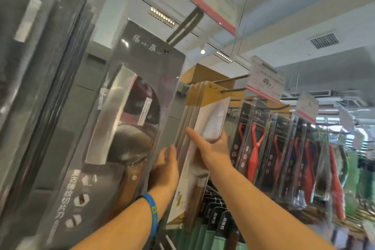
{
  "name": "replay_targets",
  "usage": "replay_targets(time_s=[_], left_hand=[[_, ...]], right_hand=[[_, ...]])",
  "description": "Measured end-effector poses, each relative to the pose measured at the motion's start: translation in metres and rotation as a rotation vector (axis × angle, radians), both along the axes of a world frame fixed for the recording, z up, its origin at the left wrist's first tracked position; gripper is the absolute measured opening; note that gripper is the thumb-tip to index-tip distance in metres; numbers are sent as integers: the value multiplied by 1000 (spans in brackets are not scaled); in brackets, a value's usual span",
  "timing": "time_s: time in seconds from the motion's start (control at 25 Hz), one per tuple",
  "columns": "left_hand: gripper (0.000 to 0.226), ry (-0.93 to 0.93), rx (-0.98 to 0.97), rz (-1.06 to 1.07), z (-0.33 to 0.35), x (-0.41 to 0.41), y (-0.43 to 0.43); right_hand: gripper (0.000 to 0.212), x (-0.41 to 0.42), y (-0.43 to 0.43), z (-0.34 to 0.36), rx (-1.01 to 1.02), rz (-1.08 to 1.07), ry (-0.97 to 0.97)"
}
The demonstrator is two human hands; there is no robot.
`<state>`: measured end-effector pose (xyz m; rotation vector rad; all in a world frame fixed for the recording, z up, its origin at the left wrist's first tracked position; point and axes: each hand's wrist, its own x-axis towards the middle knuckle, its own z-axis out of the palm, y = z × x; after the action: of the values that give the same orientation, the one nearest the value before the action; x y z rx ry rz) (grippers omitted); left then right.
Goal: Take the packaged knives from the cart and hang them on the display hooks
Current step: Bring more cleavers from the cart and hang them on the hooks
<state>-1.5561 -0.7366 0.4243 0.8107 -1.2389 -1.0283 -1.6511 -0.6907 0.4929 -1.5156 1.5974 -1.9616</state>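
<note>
Just right of the large grey cleaver pack, yellow-topped white packaged knives hang on a metal hook. The right hand grasps them, and the left hand lays straight fingers against their edge.

- Grey knife pack, left of centre: glossy clear plastic blister over matt grey card.
- Cleaver blade inside it: brushed metal with a dull sheen; its handle looks like polished brown wood.
- Packaged knives, centre: shiny clear plastic over white and yellow card.
- Display hook: thin dark metal rod.
- Wristband, bottom centre: smooth blue rubbery band.
- Peelers, right: glossy red plastic.
</note>
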Motion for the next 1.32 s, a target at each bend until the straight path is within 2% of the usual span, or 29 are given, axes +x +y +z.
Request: replay_targets(time_s=[0.08,0.2,0.4,0.56,0.72,0.88,1.0,1.16,1.32], left_hand=[[47,-20,8,-1,-2,1,-1],[33,-20,3,-21,-1,1,0],[45,14,-6,20,0,2,3],[37,44,-92,-28,3,-3,18],[42,142,-184,-87,-6,-9,40],[41,142,-238,-134,-11,-10,50],[45,105,-216,-254,-9,-5,49],[70,96,-140,-394,-12,2,36],[51,57,-89,-426,-20,11,34]], right_hand=[[115,-3,-5,-3,-33,32,-11],[105,-2,-5,-6,-29,64,-39],[92,7,7,-15,-4,126,-129],[81,14,22,-23,-163,187,-240],[76,13,49,-30,-239,73,-143],[53,6,66,-35,-274,31,-52],[53,7,68,-34,-256,11,-35],[62,7,71,-34,-270,-28,-6],[76,4,76,-33,-247,-13,-1]])
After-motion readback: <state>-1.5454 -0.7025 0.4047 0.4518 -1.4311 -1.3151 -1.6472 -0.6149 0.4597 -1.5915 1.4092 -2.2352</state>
